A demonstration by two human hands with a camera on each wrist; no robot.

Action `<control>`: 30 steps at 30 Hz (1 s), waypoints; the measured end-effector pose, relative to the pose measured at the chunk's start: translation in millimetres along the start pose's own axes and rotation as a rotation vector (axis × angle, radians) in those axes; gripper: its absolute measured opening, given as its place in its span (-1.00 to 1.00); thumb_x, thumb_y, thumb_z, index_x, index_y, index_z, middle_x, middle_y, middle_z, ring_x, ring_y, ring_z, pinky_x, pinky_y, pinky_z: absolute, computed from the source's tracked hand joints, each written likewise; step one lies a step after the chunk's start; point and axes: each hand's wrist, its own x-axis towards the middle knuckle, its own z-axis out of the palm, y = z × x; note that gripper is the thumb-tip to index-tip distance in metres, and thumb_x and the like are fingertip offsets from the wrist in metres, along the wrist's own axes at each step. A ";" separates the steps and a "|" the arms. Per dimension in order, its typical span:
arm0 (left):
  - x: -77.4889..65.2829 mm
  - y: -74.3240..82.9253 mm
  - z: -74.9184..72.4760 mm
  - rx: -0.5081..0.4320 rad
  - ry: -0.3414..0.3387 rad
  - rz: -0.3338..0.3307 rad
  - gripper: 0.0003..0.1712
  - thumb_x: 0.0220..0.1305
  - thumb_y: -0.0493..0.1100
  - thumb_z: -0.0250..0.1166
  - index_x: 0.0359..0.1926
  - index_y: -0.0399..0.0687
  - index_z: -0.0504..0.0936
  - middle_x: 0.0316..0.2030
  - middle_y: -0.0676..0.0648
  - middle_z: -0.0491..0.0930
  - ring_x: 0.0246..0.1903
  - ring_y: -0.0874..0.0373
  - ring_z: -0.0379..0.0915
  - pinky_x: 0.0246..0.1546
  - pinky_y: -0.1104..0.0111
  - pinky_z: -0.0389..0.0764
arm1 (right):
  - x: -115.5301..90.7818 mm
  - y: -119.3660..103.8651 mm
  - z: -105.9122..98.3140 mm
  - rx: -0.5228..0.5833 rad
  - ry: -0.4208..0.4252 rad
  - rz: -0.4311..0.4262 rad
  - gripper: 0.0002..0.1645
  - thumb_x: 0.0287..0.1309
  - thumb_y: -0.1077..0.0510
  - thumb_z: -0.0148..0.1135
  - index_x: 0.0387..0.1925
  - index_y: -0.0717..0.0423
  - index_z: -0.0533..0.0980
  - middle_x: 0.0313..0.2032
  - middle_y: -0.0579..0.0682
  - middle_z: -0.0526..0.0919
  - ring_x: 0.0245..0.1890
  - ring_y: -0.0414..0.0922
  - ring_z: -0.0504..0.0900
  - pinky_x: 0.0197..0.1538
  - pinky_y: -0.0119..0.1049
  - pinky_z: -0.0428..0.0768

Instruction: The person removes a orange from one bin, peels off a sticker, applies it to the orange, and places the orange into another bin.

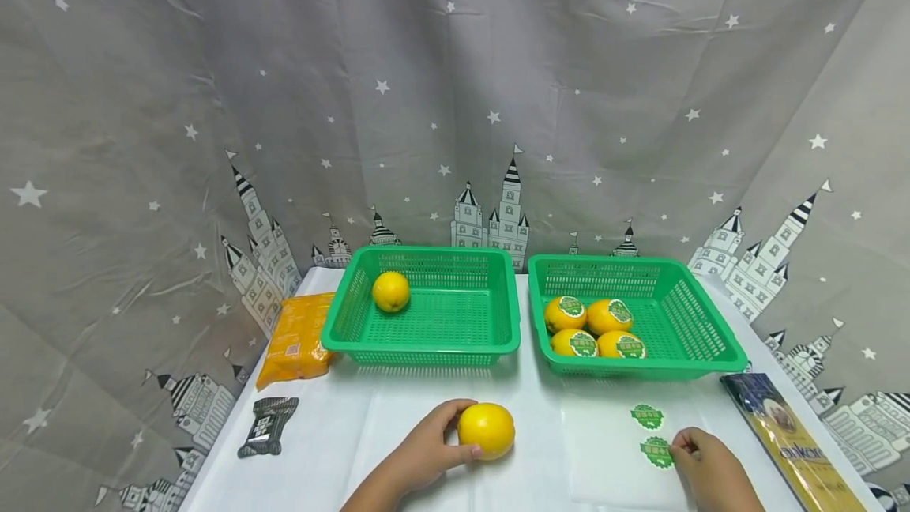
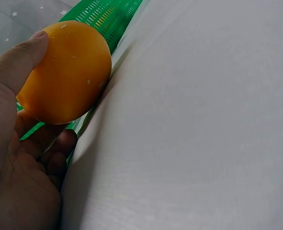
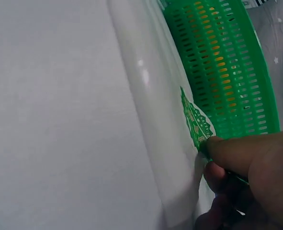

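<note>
My left hand [image 1: 434, 449] grips an orange [image 1: 486, 431] at the front middle of the table, thumb on the near side. No sticker shows on that orange [image 2: 67, 72] in the left wrist view. At the front right, my right hand [image 1: 714, 468] pinches the right edge of a green scalloped sticker [image 1: 656, 452]. In the right wrist view this sticker [image 3: 194, 120] is bent, partly raised from its pale backing sheet [image 3: 151, 120]. A second green sticker [image 1: 647, 416] lies flat on the sheet just behind.
A green basket [image 1: 426, 357] at back left holds one plain orange [image 1: 390, 291]. Another green basket [image 1: 640, 370] at back right holds several oranges bearing green stickers. An orange packet [image 1: 297, 338] and a black wrapper [image 1: 268, 426] lie left; a blue-gold packet [image 1: 796, 449] lies right.
</note>
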 end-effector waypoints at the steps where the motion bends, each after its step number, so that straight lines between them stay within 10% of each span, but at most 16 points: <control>1: -0.1 -0.3 0.3 0.000 0.000 -0.001 -0.17 0.21 0.18 0.53 0.42 0.07 0.45 0.44 -0.11 0.42 0.50 -0.15 0.27 0.50 -0.14 0.23 | -0.7 0.7 1.3 -0.001 -0.005 0.003 -0.83 0.45 0.17 0.20 -0.24 0.21 0.56 -0.38 0.03 0.55 -0.30 -0.02 0.50 -0.17 -0.04 0.45; 22: 0.0 1.3 -1.2 0.018 -0.002 0.000 -0.15 0.21 0.21 0.52 0.42 0.06 0.44 0.41 -0.08 0.44 0.46 -0.12 0.31 0.49 -0.13 0.26 | -10.9 -9.0 -9.8 -0.079 -0.005 -0.034 -0.83 0.50 0.15 0.16 -0.21 0.21 0.49 -0.40 0.01 0.50 -0.33 -0.05 0.47 -0.23 -0.11 0.43; 30: 0.2 2.7 0.6 0.014 -0.005 -0.007 -0.15 0.21 0.20 0.52 0.43 0.04 0.43 0.43 -0.11 0.43 0.48 -0.15 0.28 0.49 -0.15 0.24 | -33.2 -63.0 0.1 0.270 0.007 -0.085 -0.70 0.50 0.03 0.19 0.00 0.19 0.46 -0.37 -0.02 0.55 -0.36 -0.09 0.42 -0.33 -0.22 0.41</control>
